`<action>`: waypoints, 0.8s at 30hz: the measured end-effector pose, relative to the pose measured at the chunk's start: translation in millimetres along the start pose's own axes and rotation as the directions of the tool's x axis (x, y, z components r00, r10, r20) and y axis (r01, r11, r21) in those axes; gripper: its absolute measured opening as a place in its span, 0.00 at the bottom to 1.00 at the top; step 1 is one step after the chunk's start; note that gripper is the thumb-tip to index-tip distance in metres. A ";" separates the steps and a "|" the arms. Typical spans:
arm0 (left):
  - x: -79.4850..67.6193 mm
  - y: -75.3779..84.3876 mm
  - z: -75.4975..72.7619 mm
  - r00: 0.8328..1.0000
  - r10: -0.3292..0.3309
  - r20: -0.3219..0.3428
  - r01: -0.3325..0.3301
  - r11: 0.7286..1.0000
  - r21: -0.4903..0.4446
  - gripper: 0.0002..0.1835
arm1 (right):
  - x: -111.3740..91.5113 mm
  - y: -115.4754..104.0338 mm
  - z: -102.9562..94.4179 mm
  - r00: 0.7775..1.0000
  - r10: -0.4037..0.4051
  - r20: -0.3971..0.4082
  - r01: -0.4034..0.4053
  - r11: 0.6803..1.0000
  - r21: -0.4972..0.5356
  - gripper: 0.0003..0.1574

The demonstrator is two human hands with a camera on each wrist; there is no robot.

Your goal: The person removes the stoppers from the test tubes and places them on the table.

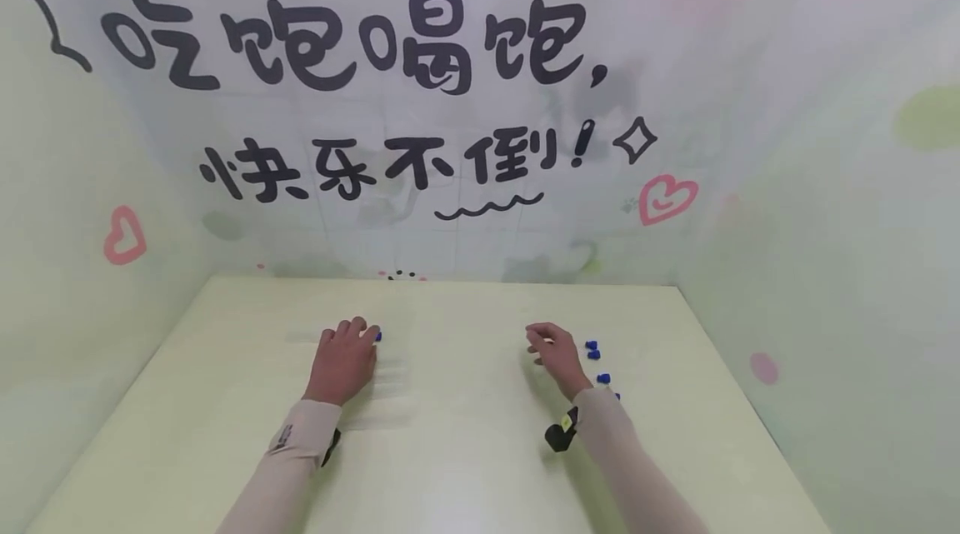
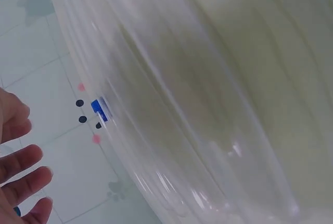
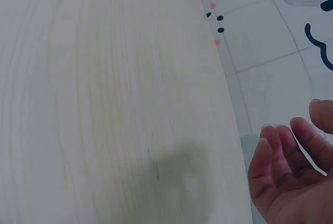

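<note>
Several clear tubes [image 2: 208,94] lie side by side on the table, blurred in the head view. One has a blue cap [image 2: 99,109] at its end; that blue piece also shows beside the fingers in the head view. My left hand [image 1: 343,361] is over the far tubes, fingers loosely bent and apart in the left wrist view; whether it touches a tube is hidden. My right hand [image 1: 555,355] hovers over the table, fingers loosely curled, holding nothing. Near it, to the right, lie several small blue caps [image 1: 594,355], one partly hidden by the sleeve.
The pale wood-grain table [image 1: 465,467] reaches a back wall [image 1: 480,242] with black lettering and pink hearts. Side walls [image 1: 847,309] stand left and right. A black wrist device [image 1: 558,436] hangs under the right sleeve.
</note>
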State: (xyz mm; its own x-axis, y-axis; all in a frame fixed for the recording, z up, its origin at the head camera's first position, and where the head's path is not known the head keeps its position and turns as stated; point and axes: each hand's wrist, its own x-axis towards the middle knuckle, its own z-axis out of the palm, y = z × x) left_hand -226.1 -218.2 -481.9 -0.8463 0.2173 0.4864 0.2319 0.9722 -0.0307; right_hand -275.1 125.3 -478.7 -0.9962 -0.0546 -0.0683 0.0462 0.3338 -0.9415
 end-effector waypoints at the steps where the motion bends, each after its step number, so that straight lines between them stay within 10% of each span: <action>1: -1.1 -1.9 1.8 1.000 0.002 0.000 -0.002 1.000 0.002 0.13 | -0.6 0.3 4.6 1.000 0.003 0.012 -0.004 1.000 0.011 0.20; 24: 12.1 -61.9 23.9 0.978 -0.085 0.188 0.088 0.996 -0.007 0.25 | 7.1 -7.0 40.1 0.990 0.066 0.125 -0.077 0.994 0.083 0.22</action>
State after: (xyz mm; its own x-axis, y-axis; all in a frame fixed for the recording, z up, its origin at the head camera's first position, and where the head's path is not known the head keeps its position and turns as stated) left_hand -262.1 -273.7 -494.9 -0.9382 0.1461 0.3139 0.1599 0.9870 0.0184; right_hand -279.5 84.9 -485.8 -0.9738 -0.1499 -0.1709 0.1284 0.2578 -0.9576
